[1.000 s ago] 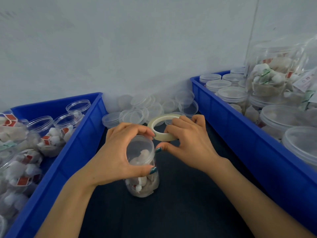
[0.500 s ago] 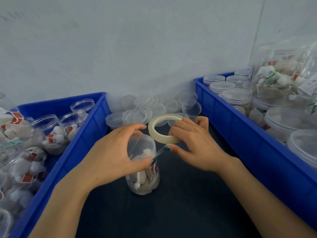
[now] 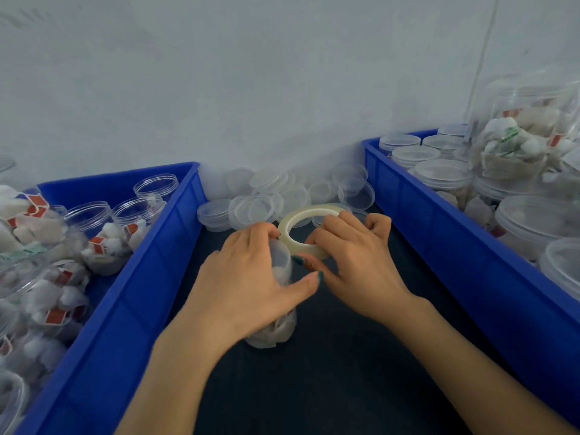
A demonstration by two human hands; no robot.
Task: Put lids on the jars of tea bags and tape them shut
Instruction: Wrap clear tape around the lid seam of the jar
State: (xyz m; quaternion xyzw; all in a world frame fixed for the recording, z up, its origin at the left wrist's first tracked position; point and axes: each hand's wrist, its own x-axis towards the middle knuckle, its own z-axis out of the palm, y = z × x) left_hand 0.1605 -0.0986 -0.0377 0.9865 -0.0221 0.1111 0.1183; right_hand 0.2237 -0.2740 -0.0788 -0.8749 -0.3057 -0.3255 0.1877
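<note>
Now left hand [image 3: 248, 284] grip wraps further over jar [image 3: 273, 332]; right hand [image 3: 354, 265] grip holds tape roll [image 3: 309, 212] nearer.

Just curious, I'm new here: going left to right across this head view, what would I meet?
Left bin → left hand on the jar → right hand holding tape → right bin.

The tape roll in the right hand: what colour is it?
The tape roll is pale cream; the head view shows it.
</note>
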